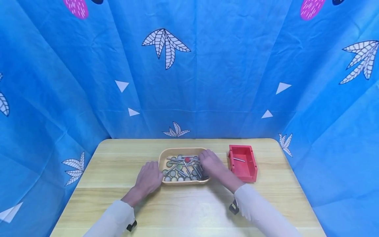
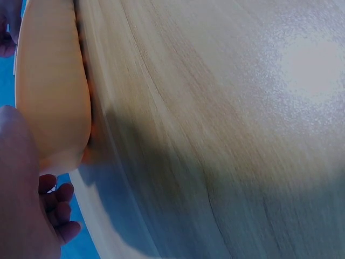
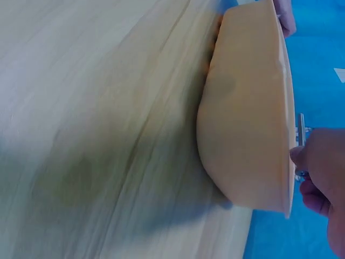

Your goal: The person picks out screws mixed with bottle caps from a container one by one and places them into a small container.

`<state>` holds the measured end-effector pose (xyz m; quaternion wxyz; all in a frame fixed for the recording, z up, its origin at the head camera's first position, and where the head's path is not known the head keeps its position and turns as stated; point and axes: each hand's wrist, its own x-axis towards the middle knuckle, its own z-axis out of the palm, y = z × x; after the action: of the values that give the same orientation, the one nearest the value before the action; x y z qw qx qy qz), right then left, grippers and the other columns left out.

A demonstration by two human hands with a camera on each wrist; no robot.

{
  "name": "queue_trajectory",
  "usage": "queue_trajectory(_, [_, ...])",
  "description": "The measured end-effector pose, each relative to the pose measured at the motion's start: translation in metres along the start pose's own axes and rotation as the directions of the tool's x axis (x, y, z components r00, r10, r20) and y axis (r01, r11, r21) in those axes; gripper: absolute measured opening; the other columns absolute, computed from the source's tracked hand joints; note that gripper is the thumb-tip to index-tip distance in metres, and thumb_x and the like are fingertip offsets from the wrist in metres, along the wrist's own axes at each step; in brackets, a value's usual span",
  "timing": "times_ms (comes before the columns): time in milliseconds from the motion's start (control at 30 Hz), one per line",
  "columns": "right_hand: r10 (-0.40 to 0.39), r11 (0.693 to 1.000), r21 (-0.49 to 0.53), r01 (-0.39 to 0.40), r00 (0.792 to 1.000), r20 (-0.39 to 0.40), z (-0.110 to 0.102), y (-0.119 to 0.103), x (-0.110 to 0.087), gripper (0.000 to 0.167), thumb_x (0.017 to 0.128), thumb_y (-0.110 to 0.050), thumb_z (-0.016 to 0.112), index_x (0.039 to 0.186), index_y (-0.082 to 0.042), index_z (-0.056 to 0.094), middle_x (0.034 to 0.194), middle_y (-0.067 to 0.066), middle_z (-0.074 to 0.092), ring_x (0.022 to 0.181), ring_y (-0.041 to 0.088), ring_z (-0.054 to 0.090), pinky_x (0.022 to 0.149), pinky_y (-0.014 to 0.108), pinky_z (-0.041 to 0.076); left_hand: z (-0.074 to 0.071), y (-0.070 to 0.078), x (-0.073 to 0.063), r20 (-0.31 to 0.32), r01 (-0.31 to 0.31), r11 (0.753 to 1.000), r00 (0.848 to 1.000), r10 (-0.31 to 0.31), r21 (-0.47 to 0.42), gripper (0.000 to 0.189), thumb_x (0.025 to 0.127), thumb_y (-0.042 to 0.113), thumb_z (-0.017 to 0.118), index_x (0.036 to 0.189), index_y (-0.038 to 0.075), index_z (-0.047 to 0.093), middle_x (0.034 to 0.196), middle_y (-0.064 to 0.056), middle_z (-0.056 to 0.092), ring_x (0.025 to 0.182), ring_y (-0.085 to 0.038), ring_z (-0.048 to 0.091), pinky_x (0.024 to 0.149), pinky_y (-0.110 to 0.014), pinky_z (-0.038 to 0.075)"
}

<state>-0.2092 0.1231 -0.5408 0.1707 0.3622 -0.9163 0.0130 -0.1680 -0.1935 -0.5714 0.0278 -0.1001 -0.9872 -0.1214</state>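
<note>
A tan plastic tray (image 1: 184, 182) with rounded corners stands on the table, holding several silver metal pins (image 1: 187, 168) and round flat discs (image 1: 173, 173), one of them red. My left hand (image 1: 149, 177) grips the tray's left end, thumb at the rim and fingers curled beyond it in the left wrist view. Over the tray's right end, my right hand (image 1: 211, 164) pinches a metal pin (image 3: 301, 127) between thumb and fingers; part of that pin is hidden by the hand. One metal pin (image 1: 239, 160) lies inside the red bin (image 1: 247, 178) to the right.
The light wooden table (image 1: 183, 210) carries both containers near its back edge. The red bin stands a short way right of my right hand. A blue patterned curtain (image 1: 225, 75) hangs behind and along both sides of the table.
</note>
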Motion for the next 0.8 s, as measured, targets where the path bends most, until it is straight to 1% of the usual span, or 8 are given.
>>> queue_trajectory(67, [-0.004, 1.000, 0.006, 0.004, 1.000, 0.007, -0.004, 0.002, -0.002, 0.038, 0.073, 0.001, 0.079, 0.110, -0.002, 0.069, 0.106, 0.011, 0.071, 0.097, 0.024, 0.061, 0.088, 0.035, 0.055, -0.001, 0.000, 0.000, 0.004, 0.001, 1.000, 1.000, -0.001, 0.002, 0.026, 0.093, 0.023, 0.056, 0.103, -0.001, 0.060, 0.086, -0.007, 0.053, 0.079, -0.022, 0.044, 0.074, -0.034, 0.040])
queue_trajectory(167, [-0.024, 1.000, -0.018, 0.023, 0.999, -0.025, -0.009, 0.006, -0.006, 0.032, 0.078, 0.002, 0.077, 0.109, -0.003, 0.070, 0.105, 0.009, 0.072, 0.096, 0.022, 0.061, 0.087, 0.033, 0.055, -0.002, 0.001, -0.001, 0.010, 0.000, 1.000, 1.000, 0.000, 0.005, 0.026, 0.093, 0.023, 0.056, 0.103, -0.001, 0.059, 0.086, -0.007, 0.052, 0.079, -0.022, 0.043, 0.074, -0.034, 0.040])
queue_trajectory(233, [-0.028, 0.999, -0.019, 0.028, 0.999, -0.029, -0.012, 0.009, -0.009, 0.030, 0.080, 0.003, 0.077, 0.109, -0.002, 0.071, 0.105, 0.010, 0.072, 0.097, 0.022, 0.061, 0.088, 0.033, 0.056, -0.002, 0.001, -0.001, 0.012, 0.000, 1.000, 1.000, 0.000, 0.006, 0.027, 0.093, 0.023, 0.056, 0.104, -0.002, 0.059, 0.086, -0.007, 0.053, 0.079, -0.022, 0.043, 0.074, -0.034, 0.040])
queue_trajectory(333, [-0.012, 1.000, 0.009, 0.012, 1.000, -0.009, -0.015, 0.013, -0.015, 0.034, 0.078, 0.003, 0.079, 0.111, -0.002, 0.071, 0.107, 0.010, 0.071, 0.099, 0.022, 0.061, 0.091, 0.034, 0.056, -0.003, 0.002, 0.000, 0.016, 0.004, 1.000, 1.000, -0.004, 0.006, 0.028, 0.094, 0.023, 0.055, 0.105, -0.002, 0.060, 0.087, -0.008, 0.053, 0.080, -0.022, 0.043, 0.074, -0.034, 0.040])
queue_trajectory(433, [0.019, 0.999, 0.032, -0.020, 0.999, 0.031, -0.016, 0.018, -0.021, 0.034, 0.082, 0.000, 0.080, 0.115, -0.003, 0.072, 0.108, 0.009, 0.070, 0.101, 0.021, 0.060, 0.093, 0.033, 0.056, -0.002, 0.002, 0.000, 0.013, 0.006, 1.000, 1.000, -0.006, 0.004, 0.027, 0.094, 0.023, 0.056, 0.104, -0.002, 0.060, 0.087, -0.008, 0.053, 0.080, -0.022, 0.044, 0.075, -0.034, 0.040])
queue_trajectory(533, [0.040, 0.998, 0.038, -0.042, 0.998, 0.050, -0.018, 0.022, -0.026, 0.033, 0.085, -0.004, 0.080, 0.117, -0.004, 0.072, 0.109, 0.008, 0.069, 0.102, 0.020, 0.060, 0.093, 0.033, 0.056, -0.002, 0.002, 0.000, 0.005, 0.006, 1.000, 1.000, -0.006, 0.006, 0.026, 0.094, 0.023, 0.056, 0.103, -0.001, 0.060, 0.087, -0.008, 0.054, 0.080, -0.022, 0.045, 0.075, -0.035, 0.041])
queue_trajectory(667, [0.052, 0.997, 0.049, -0.054, 0.998, 0.041, -0.020, 0.026, -0.032, 0.031, 0.086, -0.005, 0.080, 0.116, -0.005, 0.072, 0.107, 0.008, 0.069, 0.101, 0.020, 0.060, 0.090, 0.032, 0.056, -0.001, 0.003, 0.000, -0.001, 0.009, 1.000, 1.000, -0.009, 0.009, 0.026, 0.094, 0.023, 0.057, 0.101, -0.001, 0.060, 0.086, -0.008, 0.054, 0.080, -0.023, 0.045, 0.074, -0.035, 0.041])
queue_trajectory(800, [0.070, 0.995, 0.073, -0.072, 0.997, 0.031, -0.022, 0.030, -0.037, 0.031, 0.084, -0.009, 0.084, 0.113, -0.006, 0.074, 0.104, 0.007, 0.069, 0.098, 0.020, 0.059, 0.087, 0.032, 0.056, 0.000, 0.003, -0.001, 0.004, 0.015, 1.000, 1.000, -0.015, 0.008, 0.026, 0.094, 0.023, 0.056, 0.101, -0.001, 0.060, 0.086, -0.008, 0.054, 0.080, -0.022, 0.045, 0.074, -0.035, 0.041])
